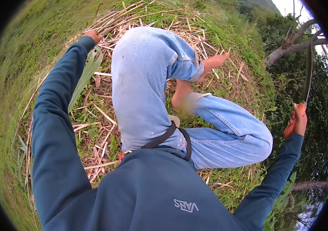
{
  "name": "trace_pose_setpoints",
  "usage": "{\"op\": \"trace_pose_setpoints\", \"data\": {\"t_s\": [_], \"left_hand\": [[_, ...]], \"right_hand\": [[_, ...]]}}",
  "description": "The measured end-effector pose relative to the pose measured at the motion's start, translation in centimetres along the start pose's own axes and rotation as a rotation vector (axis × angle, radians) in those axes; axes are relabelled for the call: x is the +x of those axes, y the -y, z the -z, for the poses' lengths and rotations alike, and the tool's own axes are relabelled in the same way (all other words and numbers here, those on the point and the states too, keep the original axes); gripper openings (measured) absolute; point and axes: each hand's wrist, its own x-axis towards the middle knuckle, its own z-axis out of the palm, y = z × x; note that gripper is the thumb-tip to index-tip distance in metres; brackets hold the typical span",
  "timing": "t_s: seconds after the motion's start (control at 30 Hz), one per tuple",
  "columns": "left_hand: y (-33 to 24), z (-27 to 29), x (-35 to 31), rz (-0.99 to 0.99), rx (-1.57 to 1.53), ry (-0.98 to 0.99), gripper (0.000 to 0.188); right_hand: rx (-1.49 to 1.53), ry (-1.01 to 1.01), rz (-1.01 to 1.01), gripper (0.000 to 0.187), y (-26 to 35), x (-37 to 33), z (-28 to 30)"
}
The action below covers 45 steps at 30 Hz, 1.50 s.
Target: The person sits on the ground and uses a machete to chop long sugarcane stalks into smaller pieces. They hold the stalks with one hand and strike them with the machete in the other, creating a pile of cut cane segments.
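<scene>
Out to the right, my right hand (297, 121) is closed around the orange-brown handle of a machete (308, 75), its long dark blade pointing up. My left arm reaches to the far left, where my left hand (94, 36) is closed on a thin pale stalk (89, 30) at the edge of a pile of long cut stalks (121, 21). Part of that grip is hidden by the hand itself. A long green leaf (86, 79) hangs beside my left forearm.
My bent legs in blue jeans (141, 77) and bare feet (214, 66) rest in the middle, over dry stalk pieces (102, 115) and green weeds. A black strap (160, 138) crosses my waist. At the right stand a bare forked branch (291, 48) and dark bushes (323, 88).
</scene>
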Motion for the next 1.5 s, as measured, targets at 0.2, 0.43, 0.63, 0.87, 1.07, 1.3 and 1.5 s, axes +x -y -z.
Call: {"op": "trace_pose_setpoints", "data": {"t_s": [0.2,0.43,0.63,0.87,1.07,1.3,1.5], "left_hand": [[-1.7,3.0,2.6,-0.066,0.073,-0.131,0.04],[-4.3,8.2,2.2,0.004,0.168,-0.159,0.038],[-2.0,6.5,3.4,0.008,0.126,-0.035,0.045],[-4.1,3.1,3.1,0.384,-0.553,0.334,0.036],[-7.0,-0.9,3.2,0.473,-0.747,0.483,0.03],[-9.1,-5.3,0.7,0.512,-1.117,0.563,0.025],[-11.9,-7.2,-4.1,0.618,-1.339,0.643,0.022]], "right_hand": [[-0.104,0.249,0.092,0.04,4.1,6.8,-10.9],[-0.224,0.63,0.325,0.044,9.2,11.2,-29.0],[-0.196,0.863,0.384,0.05,7.9,15.2,-41.7],[-0.19,1.006,0.429,0.054,1.9,18.8,-51.1],[-0.104,1.056,0.311,0.054,-4.4,15.6,-51.5],[-0.223,1.049,0.452,0.039,-5.0,5.4,-52.2],[-0.609,0.994,0.672,0.029,-9.0,2.2,-54.1]]}}
